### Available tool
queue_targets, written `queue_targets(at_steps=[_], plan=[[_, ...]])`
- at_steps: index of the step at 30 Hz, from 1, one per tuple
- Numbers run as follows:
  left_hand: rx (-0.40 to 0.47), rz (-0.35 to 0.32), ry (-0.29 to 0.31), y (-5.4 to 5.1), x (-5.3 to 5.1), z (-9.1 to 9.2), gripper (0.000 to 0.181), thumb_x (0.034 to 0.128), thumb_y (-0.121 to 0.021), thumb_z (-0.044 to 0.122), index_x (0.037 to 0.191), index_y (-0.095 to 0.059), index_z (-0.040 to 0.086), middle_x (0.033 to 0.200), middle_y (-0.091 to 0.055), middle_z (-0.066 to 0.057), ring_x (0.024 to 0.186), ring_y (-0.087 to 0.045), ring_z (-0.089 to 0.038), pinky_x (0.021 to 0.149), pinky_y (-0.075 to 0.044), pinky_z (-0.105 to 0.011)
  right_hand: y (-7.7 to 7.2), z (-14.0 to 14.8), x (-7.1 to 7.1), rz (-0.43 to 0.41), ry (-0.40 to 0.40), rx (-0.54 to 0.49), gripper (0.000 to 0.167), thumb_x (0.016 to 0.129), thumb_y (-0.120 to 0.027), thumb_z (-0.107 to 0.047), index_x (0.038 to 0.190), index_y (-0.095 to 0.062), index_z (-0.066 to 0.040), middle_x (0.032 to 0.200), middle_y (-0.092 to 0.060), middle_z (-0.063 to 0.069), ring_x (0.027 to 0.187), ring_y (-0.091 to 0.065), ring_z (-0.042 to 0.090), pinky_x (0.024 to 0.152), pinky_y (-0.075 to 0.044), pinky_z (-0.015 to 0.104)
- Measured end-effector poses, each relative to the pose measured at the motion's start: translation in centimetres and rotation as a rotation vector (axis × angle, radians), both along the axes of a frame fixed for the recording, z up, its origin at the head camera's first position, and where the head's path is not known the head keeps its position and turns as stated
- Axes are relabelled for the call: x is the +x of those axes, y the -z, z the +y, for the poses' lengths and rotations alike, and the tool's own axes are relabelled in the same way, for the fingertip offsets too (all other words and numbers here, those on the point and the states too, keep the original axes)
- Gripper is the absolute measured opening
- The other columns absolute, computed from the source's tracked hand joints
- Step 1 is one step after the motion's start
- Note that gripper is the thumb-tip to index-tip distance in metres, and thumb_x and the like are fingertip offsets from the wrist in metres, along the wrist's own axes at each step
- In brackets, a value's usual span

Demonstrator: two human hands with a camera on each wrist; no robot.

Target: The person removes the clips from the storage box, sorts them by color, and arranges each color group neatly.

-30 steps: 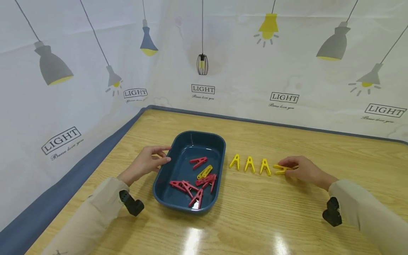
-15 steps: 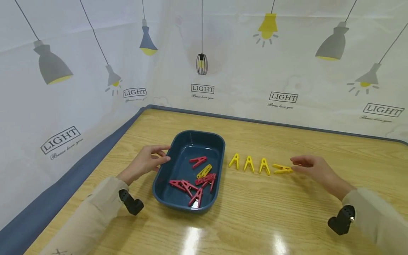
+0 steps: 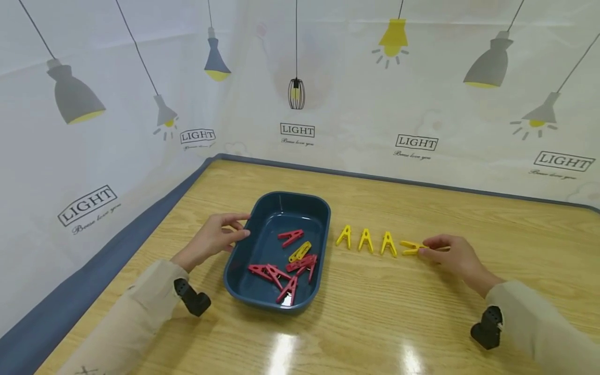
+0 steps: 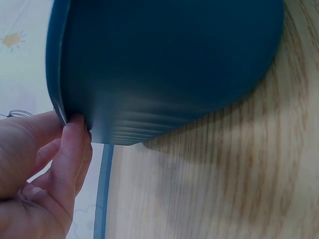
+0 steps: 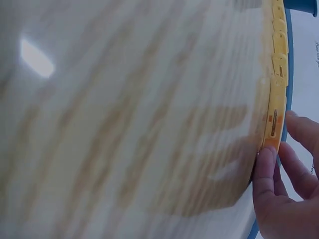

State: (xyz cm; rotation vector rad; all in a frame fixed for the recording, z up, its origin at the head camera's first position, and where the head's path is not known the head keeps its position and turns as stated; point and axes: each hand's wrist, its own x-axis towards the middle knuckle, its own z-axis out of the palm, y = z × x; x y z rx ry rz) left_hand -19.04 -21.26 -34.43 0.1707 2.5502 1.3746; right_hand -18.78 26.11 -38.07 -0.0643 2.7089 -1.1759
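My left hand (image 3: 212, 240) holds the left rim of a blue plastic tub (image 3: 232, 263). The left wrist view shows fingers (image 4: 72, 154) bent against that rim, under its lip. Inside the tub lie several red clothespins (image 3: 291, 237) and a yellow clothespin (image 3: 300, 252). To the tub's right, three yellow clothespins (image 3: 366, 240) form a row, jaws toward me. At the row's right end is another yellow clothespin (image 3: 409, 247), turned sideways. Thumb and fingers of my right hand (image 3: 454, 256) pinch its right end, which they partly cover; the right wrist view shows this clothespin (image 5: 275, 109) edge-on.
Everything stands on a wood-grain table (image 3: 375, 312) with a blue edge strip (image 3: 375, 179) at the back. Behind and to the left hangs a pale cloth (image 3: 347, 120) printed with lamps.
My right hand let go of the sideways clothespin, drew back to the right, then returned to its right end. The left hand and the tub have stayed in place.
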Motion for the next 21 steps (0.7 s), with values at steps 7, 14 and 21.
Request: queue_targets(at_steps=[7, 14, 21], plan=[[0.017, 0.008, 0.005, 0.2, 0.0, -0.1, 0.047, 0.0864, -0.058, 0.019, 0.13, -0.045, 0.008, 0.094, -0.054, -0.012, 0.081, -0.061, -0.019, 0.061, -0.051, -0.033, -0.1, -0.2, -0.3, 0.017, -0.02, 0.056, 0.043, 0.085, -0.06, -0.028, 0.108, -0.056, 0.009, 0.099, -0.058, 0.02, 0.087, -0.054, 0.029, 0.066, -0.047, 0.03], [0.014, 0.005, 0.001, 0.2, -0.1, 0.0, 0.047, 0.0864, -0.058, 0.019, 0.13, -0.045, 0.008, 0.094, -0.054, -0.012, 0.081, -0.061, -0.019, 0.061, -0.051, -0.033, -0.3, -0.1, -0.8, 0.021, -0.048, 0.062, 0.038, 0.085, -0.06, -0.019, 0.11, -0.055, 0.01, 0.1, -0.058, 0.021, 0.085, -0.054, 0.027, 0.068, -0.047, 0.031], [0.01, 0.005, -0.006, 0.1, 0.0, 0.0, 0.046, 0.0863, -0.058, 0.019, 0.13, -0.046, 0.008, 0.093, -0.054, -0.012, 0.08, -0.061, -0.019, 0.06, -0.051, -0.033, -0.6, 0.2, -1.6, -0.001, -0.116, 0.063, 0.036, 0.086, -0.057, -0.011, 0.115, -0.052, 0.01, 0.111, -0.053, 0.026, 0.095, -0.052, 0.033, 0.076, -0.046, 0.04]])
